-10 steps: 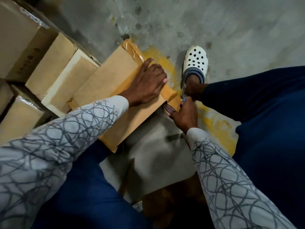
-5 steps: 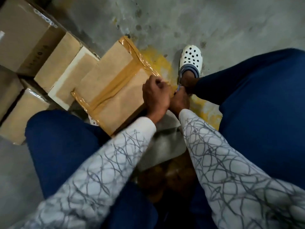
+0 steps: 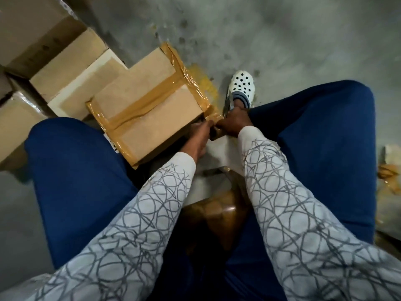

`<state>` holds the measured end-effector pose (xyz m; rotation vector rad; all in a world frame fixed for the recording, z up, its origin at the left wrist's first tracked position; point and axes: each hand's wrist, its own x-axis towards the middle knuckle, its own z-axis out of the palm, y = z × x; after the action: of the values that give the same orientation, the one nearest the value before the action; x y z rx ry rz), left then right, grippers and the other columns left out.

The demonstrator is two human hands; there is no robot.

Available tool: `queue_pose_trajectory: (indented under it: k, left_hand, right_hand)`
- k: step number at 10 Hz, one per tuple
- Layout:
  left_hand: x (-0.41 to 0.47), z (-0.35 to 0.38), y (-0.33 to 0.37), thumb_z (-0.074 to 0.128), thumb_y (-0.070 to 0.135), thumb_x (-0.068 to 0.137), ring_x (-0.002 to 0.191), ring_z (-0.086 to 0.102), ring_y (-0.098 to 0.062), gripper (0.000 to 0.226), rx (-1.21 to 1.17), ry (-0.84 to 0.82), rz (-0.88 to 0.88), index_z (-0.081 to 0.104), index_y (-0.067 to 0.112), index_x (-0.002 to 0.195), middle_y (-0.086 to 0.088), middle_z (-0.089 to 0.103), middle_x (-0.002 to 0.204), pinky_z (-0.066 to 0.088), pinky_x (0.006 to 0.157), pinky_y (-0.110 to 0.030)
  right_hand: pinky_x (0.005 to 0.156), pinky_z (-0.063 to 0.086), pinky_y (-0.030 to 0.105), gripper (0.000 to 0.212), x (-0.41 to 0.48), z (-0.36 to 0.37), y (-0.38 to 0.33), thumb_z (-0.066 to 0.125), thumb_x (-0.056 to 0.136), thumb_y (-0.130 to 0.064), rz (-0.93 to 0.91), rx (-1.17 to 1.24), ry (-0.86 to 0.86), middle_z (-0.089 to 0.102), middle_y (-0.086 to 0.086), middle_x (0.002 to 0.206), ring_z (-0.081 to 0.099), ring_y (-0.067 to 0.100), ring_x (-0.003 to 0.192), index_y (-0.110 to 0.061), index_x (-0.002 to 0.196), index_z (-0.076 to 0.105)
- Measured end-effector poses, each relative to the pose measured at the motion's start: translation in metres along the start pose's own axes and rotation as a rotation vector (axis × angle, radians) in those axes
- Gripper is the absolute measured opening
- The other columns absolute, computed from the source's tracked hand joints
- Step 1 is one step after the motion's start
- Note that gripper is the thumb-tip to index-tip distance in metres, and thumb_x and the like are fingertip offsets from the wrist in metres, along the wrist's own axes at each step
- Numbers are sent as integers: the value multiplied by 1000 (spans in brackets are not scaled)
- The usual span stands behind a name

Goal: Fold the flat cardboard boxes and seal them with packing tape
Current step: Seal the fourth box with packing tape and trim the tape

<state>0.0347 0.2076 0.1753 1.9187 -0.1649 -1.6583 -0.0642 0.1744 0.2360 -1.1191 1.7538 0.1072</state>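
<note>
Down on the grey floor (image 3: 282,40) between my knees sits the cardboard box (image 3: 152,109). It is brown and flat on top, and its flaps are closed. 1 long strip of shiny brown tape (image 3: 143,107) runs across the middle of the top. More tape goes along the far edge and along the near left edge, and it looks wrinkly and wet with shine. The box leans a bit against other boxes (image 3: 65,68) stacked to my left.

My left hand (image 3: 200,137) is at the near right corner of the box. Its fingers are curled in and pinch the tape end that hangs off that corner. My right hand (image 3: 233,123) is just beside it, touching it. It is closed tight too. A thin metal thing pokes up out of it by the tape, but it is too small and blurry for me to tell what it is.

My sleeves are pale with grey scribble rings. My trousers are dark blue. My right foot wears a white shoe (image 3: 242,86) with black holes, just past my right hand. A yellow stain (image 3: 208,83) is on the floor next to the box.
</note>
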Motion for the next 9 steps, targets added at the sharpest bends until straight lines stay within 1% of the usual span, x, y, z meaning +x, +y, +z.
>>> queue_pose_trajectory:
  k: [1,2,3,4,5,6,7,8,9]
  left_hand:
    - [-2,8,-12,60,27,94,97,64,-20,37,-34,16,-22,65,2,121,-10,69,117,55,82,-32]
    - [3,13,-23,66,48,78,96,69,-21,50,18,25,48,72,10,111,-3,74,105,56,91,-38]
    - [9,15,-33,73,34,82,92,70,-17,26,37,41,114,75,16,101,5,75,94,57,90,-38]
    - [8,15,-37,72,37,80,90,69,-15,24,135,40,155,74,25,102,9,74,94,57,87,-34]
    - [11,15,-44,71,33,85,84,67,-24,21,249,112,211,75,14,92,-1,73,90,58,79,-35]
    - [9,15,-46,72,33,87,77,64,-25,24,282,140,228,74,9,81,-6,72,81,47,64,-29]
    - [9,13,-47,63,34,93,84,67,-26,28,211,181,193,77,10,89,-9,74,90,47,68,-29]
    - [1,0,-48,60,22,95,95,67,-26,22,197,186,169,76,10,104,-11,74,103,52,80,-32]
    - [-6,-9,-43,70,16,86,91,69,-23,17,332,147,242,79,16,101,-5,76,98,55,80,-32]
  right_hand:
    - [94,53,46,73,0,-12,-9,45,97,-62,43,82,-80,53,10,120,58,34,116,-3,139,45]
    - [87,56,49,82,3,-20,-16,19,99,-68,111,153,3,51,16,139,56,41,120,-6,145,45]
    - [85,57,53,43,0,-24,-13,42,104,-23,104,63,91,56,27,133,61,45,111,3,138,48]
    - [87,58,51,39,-3,-15,-10,42,101,-29,145,37,154,62,26,126,64,44,109,-4,127,58]
    - [94,55,50,37,-3,-1,-14,47,98,-32,156,122,214,63,22,124,64,42,109,-7,119,62]
    - [97,52,38,38,-3,2,-22,47,99,-31,198,192,389,65,19,125,63,38,113,-5,120,65]
    - [99,43,33,39,-9,14,-29,41,104,-24,188,185,336,58,17,136,55,34,125,-3,131,59]
    - [101,48,41,56,64,35,9,55,86,-44,149,237,-28,61,10,125,58,32,121,-4,124,62]
    - [86,46,26,60,106,15,14,56,76,-47,216,157,12,64,13,127,60,36,121,-10,122,65]
